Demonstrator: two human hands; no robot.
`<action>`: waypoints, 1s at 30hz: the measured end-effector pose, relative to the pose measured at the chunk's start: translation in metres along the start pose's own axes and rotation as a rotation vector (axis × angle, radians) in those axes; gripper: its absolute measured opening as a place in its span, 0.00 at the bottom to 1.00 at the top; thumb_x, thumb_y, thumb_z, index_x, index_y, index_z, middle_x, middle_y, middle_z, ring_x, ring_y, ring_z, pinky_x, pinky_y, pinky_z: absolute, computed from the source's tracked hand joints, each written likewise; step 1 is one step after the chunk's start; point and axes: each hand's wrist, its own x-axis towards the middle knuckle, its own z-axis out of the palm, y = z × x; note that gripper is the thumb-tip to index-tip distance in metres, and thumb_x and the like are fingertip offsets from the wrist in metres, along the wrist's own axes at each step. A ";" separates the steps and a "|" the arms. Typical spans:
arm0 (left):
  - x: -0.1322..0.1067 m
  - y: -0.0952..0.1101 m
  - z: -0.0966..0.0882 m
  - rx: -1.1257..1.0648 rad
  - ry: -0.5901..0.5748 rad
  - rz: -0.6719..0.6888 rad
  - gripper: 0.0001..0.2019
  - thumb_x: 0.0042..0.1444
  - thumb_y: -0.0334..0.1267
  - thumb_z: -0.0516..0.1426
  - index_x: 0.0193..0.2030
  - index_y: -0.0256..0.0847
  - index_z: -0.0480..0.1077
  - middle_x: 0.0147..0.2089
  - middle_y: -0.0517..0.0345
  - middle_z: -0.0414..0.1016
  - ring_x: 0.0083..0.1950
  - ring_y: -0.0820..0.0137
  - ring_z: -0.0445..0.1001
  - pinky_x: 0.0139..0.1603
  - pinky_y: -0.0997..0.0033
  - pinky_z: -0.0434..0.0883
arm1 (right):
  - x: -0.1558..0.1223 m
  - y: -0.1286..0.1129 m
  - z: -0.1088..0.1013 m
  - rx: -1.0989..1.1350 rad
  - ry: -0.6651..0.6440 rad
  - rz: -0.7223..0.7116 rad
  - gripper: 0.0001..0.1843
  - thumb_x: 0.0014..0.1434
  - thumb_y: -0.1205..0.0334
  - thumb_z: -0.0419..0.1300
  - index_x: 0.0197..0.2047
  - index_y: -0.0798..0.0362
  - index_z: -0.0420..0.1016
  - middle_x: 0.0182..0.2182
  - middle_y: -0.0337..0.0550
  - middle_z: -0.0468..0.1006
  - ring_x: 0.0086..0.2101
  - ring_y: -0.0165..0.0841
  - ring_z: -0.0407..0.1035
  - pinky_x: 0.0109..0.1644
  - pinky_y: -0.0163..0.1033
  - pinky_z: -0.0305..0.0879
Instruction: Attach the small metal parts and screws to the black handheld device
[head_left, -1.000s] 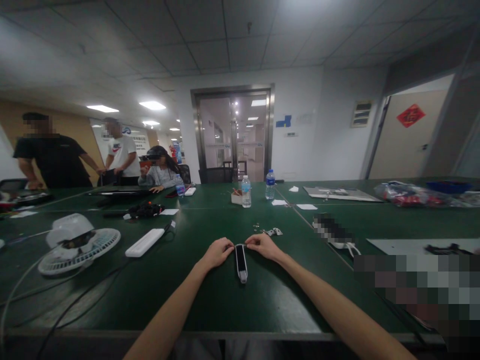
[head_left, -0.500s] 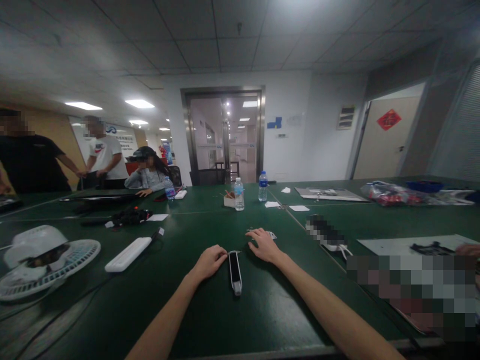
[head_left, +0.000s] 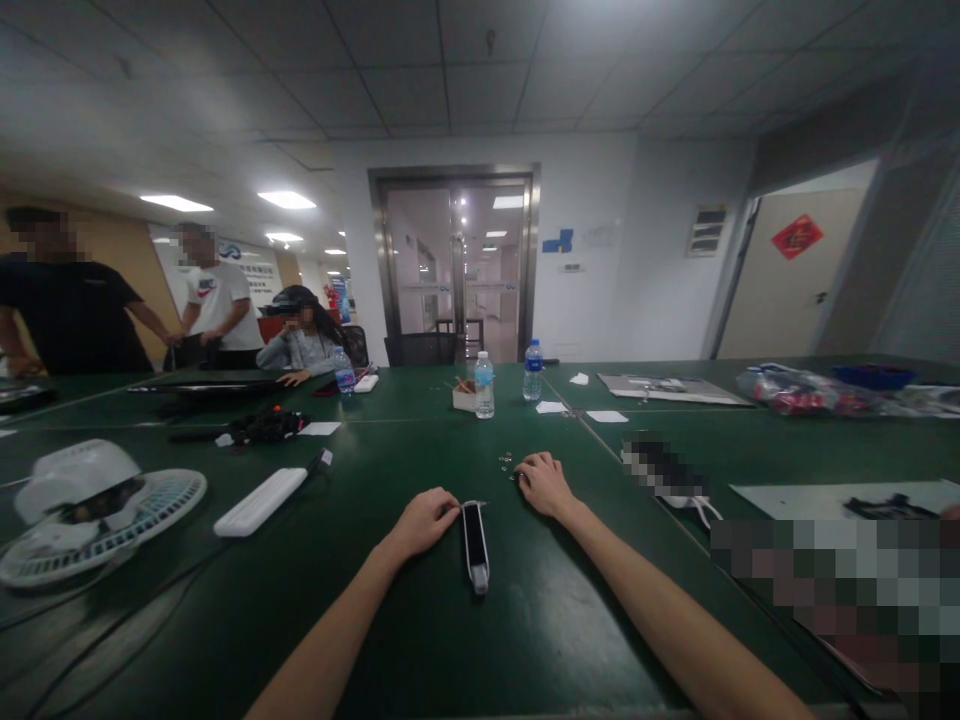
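Observation:
A narrow black device with a pale near end (head_left: 475,543) lies lengthwise on the green table (head_left: 420,640) in front of me. My left hand (head_left: 424,520) rests beside its far end, fingers curled and touching that end. My right hand (head_left: 545,483) lies further out to the right, fingers bent down over a small metal piece that it mostly hides. A few tiny screws (head_left: 505,461) lie just beyond that hand.
A white fan (head_left: 97,508) lies at the left, with a white bar-shaped block (head_left: 260,502) and cables beside it. Two water bottles (head_left: 484,385) and a small box stand further back. Three people are at the far left. Papers and bags lie at the right.
My right hand left the far end of the black device and moved out to the right, onto the small metal piece. My left hand stayed at the device.

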 end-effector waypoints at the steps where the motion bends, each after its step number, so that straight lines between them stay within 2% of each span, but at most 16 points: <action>1: 0.000 0.000 0.001 0.001 0.008 0.003 0.14 0.59 0.44 0.49 0.40 0.40 0.72 0.38 0.56 0.70 0.38 0.69 0.67 0.39 0.70 0.65 | 0.000 0.000 0.000 0.003 0.013 -0.005 0.15 0.61 0.60 0.48 0.44 0.49 0.74 0.45 0.48 0.69 0.49 0.41 0.54 0.50 0.45 0.51; 5: 0.000 -0.002 0.002 0.006 0.031 0.022 0.14 0.59 0.44 0.49 0.40 0.40 0.72 0.37 0.56 0.71 0.37 0.69 0.67 0.38 0.69 0.65 | -0.002 0.000 0.002 0.002 0.093 0.002 0.16 0.59 0.62 0.50 0.48 0.48 0.72 0.46 0.50 0.70 0.49 0.42 0.55 0.49 0.47 0.52; 11: 0.000 -0.002 0.002 0.016 0.044 0.029 0.14 0.59 0.44 0.49 0.40 0.40 0.73 0.36 0.56 0.71 0.36 0.69 0.68 0.37 0.70 0.65 | -0.002 0.000 0.001 0.031 0.077 0.015 0.12 0.60 0.62 0.50 0.38 0.51 0.75 0.43 0.50 0.71 0.48 0.42 0.55 0.49 0.48 0.52; 18: 0.001 -0.001 0.001 0.046 0.030 0.045 0.14 0.59 0.42 0.49 0.39 0.40 0.73 0.35 0.56 0.71 0.37 0.69 0.67 0.38 0.70 0.65 | 0.000 -0.004 -0.001 0.007 0.056 0.069 0.12 0.60 0.62 0.50 0.37 0.55 0.73 0.42 0.55 0.70 0.48 0.44 0.56 0.49 0.48 0.51; 22: 0.001 0.001 -0.001 0.035 0.017 0.038 0.13 0.59 0.41 0.49 0.39 0.40 0.73 0.36 0.56 0.71 0.37 0.69 0.67 0.38 0.70 0.65 | -0.001 -0.006 -0.006 0.023 0.075 0.004 0.11 0.60 0.62 0.49 0.36 0.55 0.71 0.41 0.54 0.70 0.46 0.43 0.57 0.49 0.47 0.53; 26: -0.001 0.002 -0.001 0.026 0.032 0.032 0.13 0.59 0.41 0.49 0.39 0.40 0.73 0.36 0.56 0.71 0.37 0.69 0.67 0.38 0.70 0.66 | -0.004 -0.021 -0.009 0.194 0.091 -0.111 0.07 0.60 0.63 0.51 0.35 0.54 0.69 0.38 0.48 0.72 0.43 0.38 0.60 0.47 0.43 0.56; 30: -0.002 0.002 0.001 0.037 0.054 0.059 0.12 0.59 0.40 0.49 0.39 0.40 0.73 0.36 0.56 0.71 0.37 0.68 0.68 0.39 0.70 0.65 | -0.011 -0.042 -0.008 0.446 0.032 -0.190 0.05 0.57 0.65 0.55 0.31 0.54 0.70 0.31 0.42 0.73 0.36 0.33 0.63 0.41 0.38 0.59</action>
